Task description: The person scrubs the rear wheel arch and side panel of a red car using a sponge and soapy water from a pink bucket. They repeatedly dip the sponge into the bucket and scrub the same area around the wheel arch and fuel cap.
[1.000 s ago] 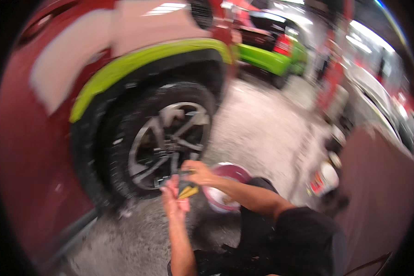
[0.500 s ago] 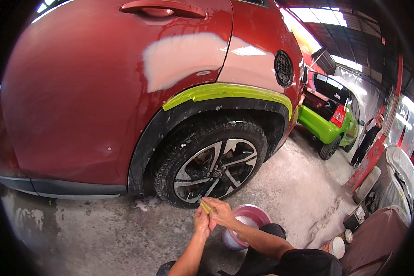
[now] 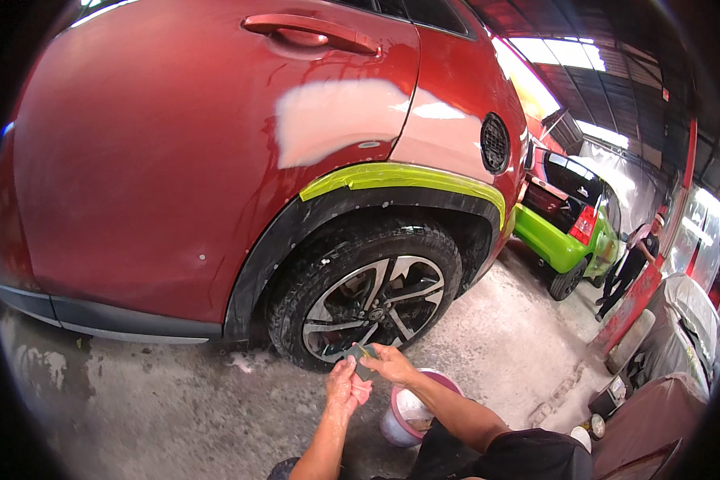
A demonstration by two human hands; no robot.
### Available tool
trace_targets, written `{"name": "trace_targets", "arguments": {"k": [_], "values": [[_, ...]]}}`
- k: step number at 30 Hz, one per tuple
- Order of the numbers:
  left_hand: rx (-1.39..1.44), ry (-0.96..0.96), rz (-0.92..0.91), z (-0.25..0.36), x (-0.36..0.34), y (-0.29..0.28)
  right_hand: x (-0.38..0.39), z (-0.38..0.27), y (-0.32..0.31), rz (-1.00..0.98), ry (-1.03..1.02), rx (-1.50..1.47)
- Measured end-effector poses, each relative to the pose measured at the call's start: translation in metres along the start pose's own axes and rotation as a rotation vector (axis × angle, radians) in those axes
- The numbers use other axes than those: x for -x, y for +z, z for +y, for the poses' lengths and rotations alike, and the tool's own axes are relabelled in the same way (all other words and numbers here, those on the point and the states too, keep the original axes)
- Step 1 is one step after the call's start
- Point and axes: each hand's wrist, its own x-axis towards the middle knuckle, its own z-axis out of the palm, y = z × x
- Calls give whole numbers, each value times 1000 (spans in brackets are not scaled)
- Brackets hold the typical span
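Note:
Both hands meet in front of the wheel [image 3: 380, 308] of a red car. Between them is a small dark grey piece of sandpaper [image 3: 362, 364] with a yellowish edge. My left hand [image 3: 344, 390] pinches its left side, palm partly turned up and wet. My right hand [image 3: 391, 366] grips its upper right side, fingers closed. Just below my right forearm stands a pink bucket [image 3: 398, 426] with whitish contents. Above the wheel, yellow-green masking tape [image 3: 408, 177] runs along the black arch trim. Pale filler patches [image 3: 332, 120] cover the door and rear panel above it.
A green and dark red car [image 3: 558, 240] stands farther back at the right, with a person [image 3: 636, 260] beside it. A red post [image 3: 632, 312], covered items [image 3: 684, 320] and small tubs [image 3: 582, 438] line the right side. The concrete floor [image 3: 176, 408] has wet patches.
The sandpaper has turned from its yellow side to a spread grey face, and my hands have shifted slightly. The view has moved a little. The person in the back has changed pose.

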Motion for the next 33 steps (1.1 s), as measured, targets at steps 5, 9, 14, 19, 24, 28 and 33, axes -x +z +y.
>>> {"name": "trace_targets", "arguments": {"k": [5, 9, 14, 19, 24, 28, 33], "values": [[-23, -6, -23, -12, -15, -8, 4, -30, 9, 230, 6, 534], [-35, 75, -2, -3, -1, 6, 19, -74, 22, 173, -72, 541], [-20, 44, -142, 7, -2, 5, -17, -109, -9, 308, -293, 656], [-275, -83, 18, -4, -6, -4, -82, -269, -67, 1112, -790, 610], [-550, -92, 94, -14, -5, -9, -133, -316, -88, 1227, -847, 612], [-517, -103, 93, -9, -3, 0, -154, -323, -82, 1280, -865, 606], [-558, -123, 117, -7, -3, -5, -164, -320, -78, 1295, -861, 732]]}}
